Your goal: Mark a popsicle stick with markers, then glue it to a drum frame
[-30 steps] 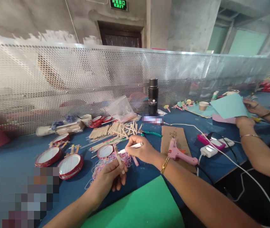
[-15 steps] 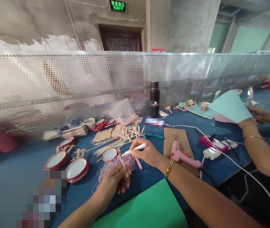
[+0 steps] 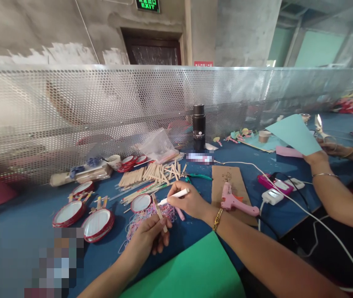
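Note:
My left hand (image 3: 153, 235) pinches a flat wooden stick (image 3: 159, 213) near its lower end, the stick tilted upright. In my right hand (image 3: 187, 203) is a white marker (image 3: 176, 196), its tip at the stick's upper part. Behind the stick lie a round red-rimmed piece (image 3: 141, 203) and a tangle of pastel cords (image 3: 136, 225). A pink marker cap or pen (image 3: 180, 214) shows below my right hand. To the left are more red-rimmed round pieces (image 3: 98, 224) with small sticks attached.
Loose wooden sticks (image 3: 158, 171) lie beyond my hands, near a black bottle (image 3: 199, 128). A pink glue gun (image 3: 237, 202) rests on cardboard (image 3: 218, 182). Green sheet (image 3: 192, 271) in front. At right, another person's hands hold blue paper (image 3: 296, 134) and scissors (image 3: 320, 128).
The view has shifted slightly, so the table items sit a little further left. Both hands keep their hold, with the marker tip still at the stick. The other person's blue paper has tilted somewhat.

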